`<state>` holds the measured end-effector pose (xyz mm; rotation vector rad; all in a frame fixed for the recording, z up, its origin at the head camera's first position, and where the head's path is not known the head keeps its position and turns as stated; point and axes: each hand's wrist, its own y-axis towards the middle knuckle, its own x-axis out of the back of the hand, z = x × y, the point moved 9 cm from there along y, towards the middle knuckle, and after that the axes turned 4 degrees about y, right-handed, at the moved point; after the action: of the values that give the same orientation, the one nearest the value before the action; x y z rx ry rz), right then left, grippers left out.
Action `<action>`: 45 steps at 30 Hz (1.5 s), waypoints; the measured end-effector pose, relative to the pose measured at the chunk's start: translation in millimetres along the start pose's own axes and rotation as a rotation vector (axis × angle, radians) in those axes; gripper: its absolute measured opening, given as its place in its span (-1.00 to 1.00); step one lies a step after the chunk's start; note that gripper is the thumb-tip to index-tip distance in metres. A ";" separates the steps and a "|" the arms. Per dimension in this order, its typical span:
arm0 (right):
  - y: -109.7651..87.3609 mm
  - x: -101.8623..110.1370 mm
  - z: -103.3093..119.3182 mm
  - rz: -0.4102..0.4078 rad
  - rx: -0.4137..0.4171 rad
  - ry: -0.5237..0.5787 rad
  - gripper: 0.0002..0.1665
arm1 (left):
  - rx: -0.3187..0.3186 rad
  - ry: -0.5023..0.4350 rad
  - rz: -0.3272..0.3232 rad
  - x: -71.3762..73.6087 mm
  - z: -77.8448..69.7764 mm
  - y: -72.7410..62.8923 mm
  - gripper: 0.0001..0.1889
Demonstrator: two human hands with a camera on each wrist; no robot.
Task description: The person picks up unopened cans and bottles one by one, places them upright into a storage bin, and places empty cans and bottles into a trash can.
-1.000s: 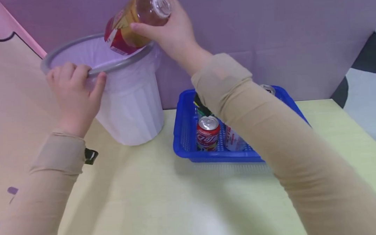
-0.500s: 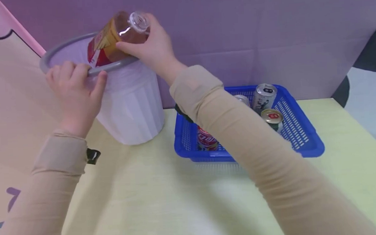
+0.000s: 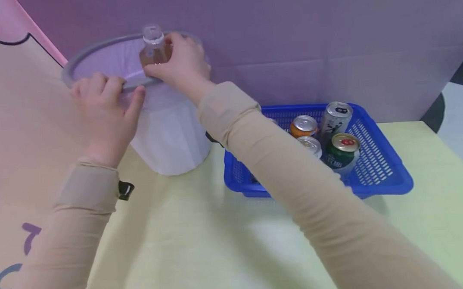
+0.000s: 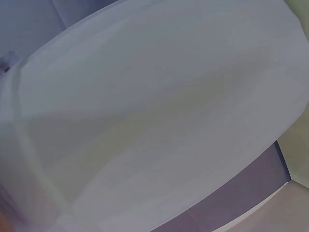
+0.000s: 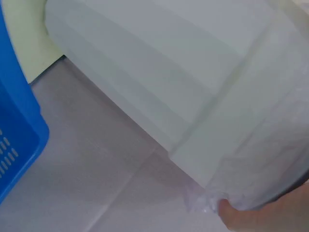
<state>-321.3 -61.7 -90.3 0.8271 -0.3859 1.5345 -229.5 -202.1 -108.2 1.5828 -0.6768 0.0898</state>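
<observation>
A white bin [image 3: 170, 134] with a grey rim and a clear plastic liner stands at the back left of the head view. My left hand [image 3: 107, 111] grips its near rim, fingers over the edge and thumb outside. With my right hand [image 3: 183, 67] I hold a clear plastic bottle [image 3: 149, 57] of brownish drink by its upper part. Its neck points up above the rim, while its lower body is hidden inside the bin. In the left wrist view the bin's wall [image 4: 169, 106] fills most of the picture. Fingers [image 5: 270, 215] of my right hand show at the bin's rim in the right wrist view.
Right of the bin sits a blue perforated basket [image 3: 405, 182] with several drink cans, among them a green can [image 3: 338, 159], an orange can [image 3: 303, 130] and a tall silver can [image 3: 333, 123]. My right forearm crosses over it. A purple wall panel [image 3: 270, 43] stands behind.
My right hand has brought the bottle left and down from above the bin's right side. The bottle has turned from tilted to nearly upright, its label now out of sight. The left hand stays on the rim.
</observation>
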 end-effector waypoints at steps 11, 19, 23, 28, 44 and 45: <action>2.6 -1.0 -3.1 0.053 -0.033 -0.053 -0.25 | -0.003 -0.035 -0.031 -5.1 -3.9 2.4 -0.35; 3.2 -3.5 -3.0 0.073 -0.040 -0.040 -0.30 | 0.002 -0.029 -0.031 -4.7 -3.4 3.2 -0.31; 3.6 -6.7 -1.7 0.080 -0.039 -0.050 -0.29 | 0.003 -0.021 -0.050 -2.1 -2.0 2.6 -0.32; 3.1 -8.8 -0.6 0.083 -0.033 -0.064 -0.29 | 0.002 -0.018 -0.053 -0.6 -0.5 2.5 -0.37; 2.2 -15.4 1.0 0.124 -0.029 -0.189 -0.54 | 0.004 -0.011 -0.044 0.3 3.9 2.3 -0.44; 2.1 -15.9 1.2 0.127 -0.025 -0.193 -0.54 | 0.003 -0.011 -0.043 0.2 4.3 2.2 -0.44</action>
<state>-323.8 -74.2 -100.1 0.9493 -0.6080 1.5682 -231.8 -206.1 -106.8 1.6005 -0.6518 0.0503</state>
